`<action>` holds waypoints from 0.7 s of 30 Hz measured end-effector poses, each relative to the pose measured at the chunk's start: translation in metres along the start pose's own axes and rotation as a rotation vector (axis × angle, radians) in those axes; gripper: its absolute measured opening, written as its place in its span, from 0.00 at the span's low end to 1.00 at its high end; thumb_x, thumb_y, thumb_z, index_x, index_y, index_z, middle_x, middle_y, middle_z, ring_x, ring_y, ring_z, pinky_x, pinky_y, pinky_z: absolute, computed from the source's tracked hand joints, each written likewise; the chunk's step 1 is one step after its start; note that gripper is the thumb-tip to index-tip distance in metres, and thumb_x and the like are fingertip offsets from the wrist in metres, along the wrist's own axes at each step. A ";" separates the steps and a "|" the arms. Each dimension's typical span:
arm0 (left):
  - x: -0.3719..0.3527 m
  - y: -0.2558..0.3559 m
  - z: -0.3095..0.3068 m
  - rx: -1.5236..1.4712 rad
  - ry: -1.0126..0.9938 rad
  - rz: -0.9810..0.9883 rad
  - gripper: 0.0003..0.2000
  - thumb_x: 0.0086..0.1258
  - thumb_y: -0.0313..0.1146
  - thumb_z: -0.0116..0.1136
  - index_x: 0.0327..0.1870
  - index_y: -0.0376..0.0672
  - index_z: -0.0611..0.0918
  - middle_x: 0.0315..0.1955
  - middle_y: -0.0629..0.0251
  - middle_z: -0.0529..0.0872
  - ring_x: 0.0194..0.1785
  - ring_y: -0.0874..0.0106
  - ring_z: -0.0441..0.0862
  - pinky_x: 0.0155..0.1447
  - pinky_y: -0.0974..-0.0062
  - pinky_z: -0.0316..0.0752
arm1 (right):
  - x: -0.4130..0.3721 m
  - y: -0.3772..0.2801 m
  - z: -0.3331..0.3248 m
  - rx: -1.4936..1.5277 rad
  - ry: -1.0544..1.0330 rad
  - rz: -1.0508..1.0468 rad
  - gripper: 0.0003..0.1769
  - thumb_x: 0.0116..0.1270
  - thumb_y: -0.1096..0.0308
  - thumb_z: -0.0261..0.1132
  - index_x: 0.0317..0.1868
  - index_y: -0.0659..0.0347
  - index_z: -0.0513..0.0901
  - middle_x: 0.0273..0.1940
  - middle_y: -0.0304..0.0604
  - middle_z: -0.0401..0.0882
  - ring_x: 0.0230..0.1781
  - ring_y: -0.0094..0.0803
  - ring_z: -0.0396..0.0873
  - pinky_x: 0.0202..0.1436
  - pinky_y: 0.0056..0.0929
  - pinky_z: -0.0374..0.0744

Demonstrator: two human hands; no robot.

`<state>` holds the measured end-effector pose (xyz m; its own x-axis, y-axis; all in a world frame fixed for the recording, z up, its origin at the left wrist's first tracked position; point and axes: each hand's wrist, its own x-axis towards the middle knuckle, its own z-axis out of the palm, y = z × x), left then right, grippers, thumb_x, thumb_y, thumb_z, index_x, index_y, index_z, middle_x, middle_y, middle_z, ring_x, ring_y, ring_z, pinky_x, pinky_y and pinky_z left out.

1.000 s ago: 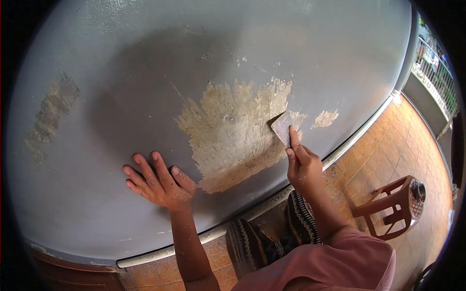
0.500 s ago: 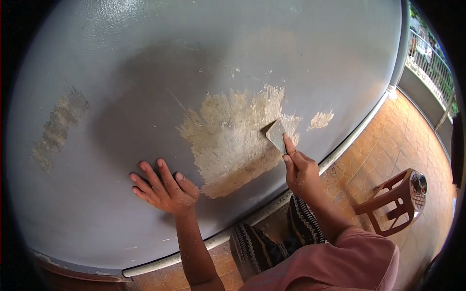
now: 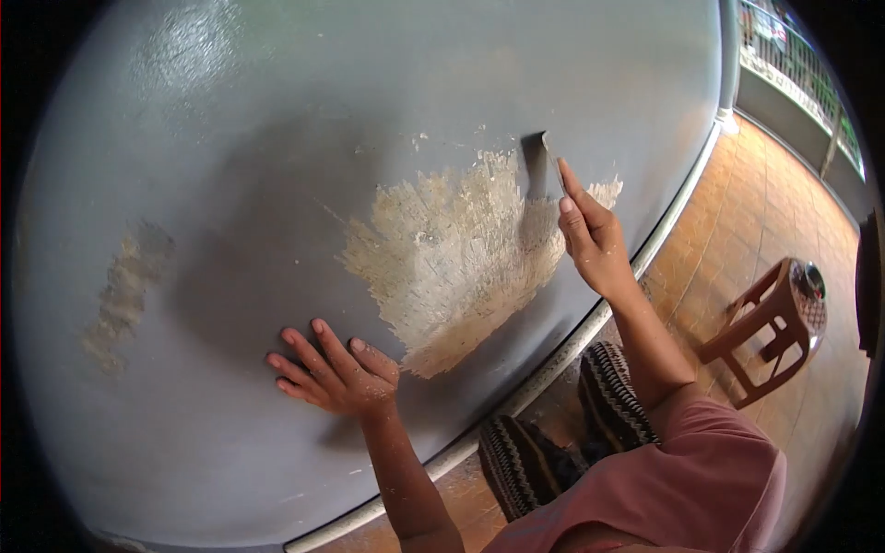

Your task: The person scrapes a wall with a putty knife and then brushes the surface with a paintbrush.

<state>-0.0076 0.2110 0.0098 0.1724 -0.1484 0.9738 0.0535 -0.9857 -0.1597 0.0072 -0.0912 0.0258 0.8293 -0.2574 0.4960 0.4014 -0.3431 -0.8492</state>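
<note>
My right hand (image 3: 597,238) grips a scraper (image 3: 555,164), a flat metal putty knife seen nearly edge-on. Its blade stands over the grey painted wall (image 3: 304,212), just above the right part of a large bare patch (image 3: 461,258), and throws a narrow shadow. Ragged edges and pale flakes mark this patch, where the paint is gone. Lower left of it, my left hand (image 3: 341,373) lies against the wall with fingers spread and holds nothing. Specks of debris dot that hand and its forearm.
A smaller scraped patch (image 3: 124,300) is at the far left of the wall. A pale pipe-like edge (image 3: 442,464) runs along the wall's foot. On the tiled floor (image 3: 687,249) at right stands a brown plastic stool (image 3: 765,332) with a dark round object (image 3: 812,280) on top. A railing (image 3: 793,55) is beyond.
My right hand has moved up with the scraper, from the bare patch to above its right part, and the blade has turned edge-on. My left hand stays spread on the wall; the view has shifted.
</note>
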 end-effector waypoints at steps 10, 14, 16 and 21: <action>-0.009 0.007 -0.005 -0.097 0.055 0.094 0.22 0.75 0.40 0.40 0.62 0.35 0.72 0.68 0.43 0.64 0.73 0.44 0.56 0.73 0.46 0.48 | 0.008 0.010 0.007 0.634 -0.117 0.299 0.09 0.69 0.69 0.49 0.42 0.66 0.72 0.22 0.37 0.69 0.16 0.23 0.67 0.21 0.21 0.67; -0.004 0.095 -0.041 -1.177 -0.387 0.180 0.18 0.74 0.30 0.37 0.56 0.28 0.73 0.59 0.43 0.74 0.64 0.55 0.71 0.66 0.53 0.68 | 0.005 0.018 -0.005 0.820 -0.264 0.414 0.09 0.70 0.67 0.51 0.40 0.67 0.72 0.20 0.38 0.70 0.14 0.25 0.69 0.22 0.22 0.71; -0.009 0.154 -0.033 -1.477 -0.822 -0.286 0.22 0.77 0.38 0.34 0.63 0.30 0.67 0.54 0.50 0.76 0.58 0.63 0.74 0.65 0.62 0.66 | -0.003 0.021 -0.007 0.867 -0.310 0.406 0.11 0.72 0.66 0.50 0.41 0.67 0.72 0.20 0.39 0.72 0.15 0.24 0.71 0.25 0.21 0.73; 0.020 0.210 0.015 -1.872 -1.116 -0.992 0.26 0.76 0.53 0.38 0.60 0.39 0.73 0.34 0.58 0.81 0.32 0.66 0.77 0.40 0.70 0.72 | -0.007 0.035 -0.010 1.020 -0.396 0.411 0.09 0.74 0.66 0.50 0.42 0.65 0.72 0.19 0.39 0.71 0.13 0.24 0.69 0.16 0.20 0.69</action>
<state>0.0218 0.0025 -0.0061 0.9387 -0.3235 0.1194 -0.0550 0.2011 0.9780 0.0114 -0.1101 -0.0054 0.9605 0.1806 0.2118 0.0519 0.6314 -0.7738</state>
